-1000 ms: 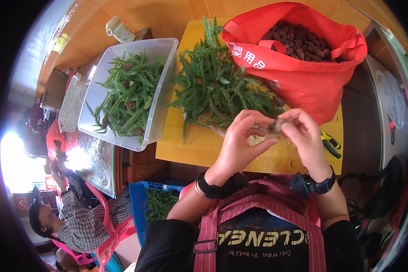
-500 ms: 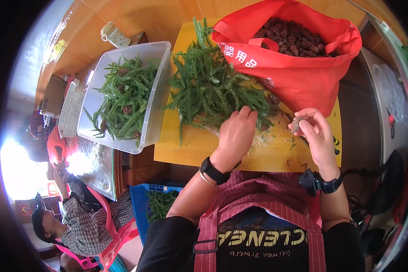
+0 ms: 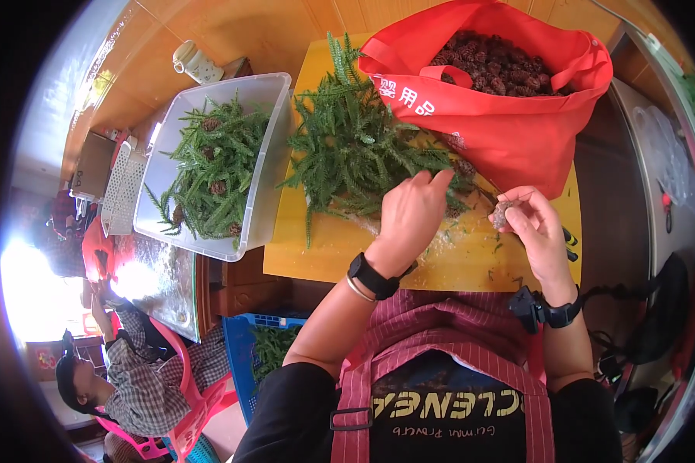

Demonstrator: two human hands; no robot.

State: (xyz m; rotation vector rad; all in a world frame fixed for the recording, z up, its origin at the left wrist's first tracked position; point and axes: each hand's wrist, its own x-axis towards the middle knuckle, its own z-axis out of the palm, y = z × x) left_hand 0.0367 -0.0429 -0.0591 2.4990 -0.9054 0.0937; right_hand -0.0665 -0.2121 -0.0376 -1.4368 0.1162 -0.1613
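Observation:
My right hand (image 3: 537, 235) pinches a small brown pine cone (image 3: 503, 214) between thumb and fingers, over the right part of a yellow board (image 3: 324, 262). My left hand (image 3: 413, 212) is closed, its fingers bent down by the near right edge of a heap of green artificial pine sprigs (image 3: 355, 147). Whatever its fingertips grip is hidden. Another pine cone (image 3: 463, 168) lies between the heap and a red cloth bag (image 3: 510, 139). The bag stands behind my right hand and holds many pine cones (image 3: 490, 65).
Left of the board stands a clear plastic bin (image 3: 274, 154) with sprigs and cones. A blue crate (image 3: 243, 363) with greenery sits lower down. Black-and-yellow handles (image 3: 571, 243) lie at the board's right edge. A co-worker in a checked shirt (image 3: 147, 393) sits at far left.
My left hand has shifted slightly right and up, its fingers lifting a little from the sprigs. My right hand keeps the pine cone almost in place.

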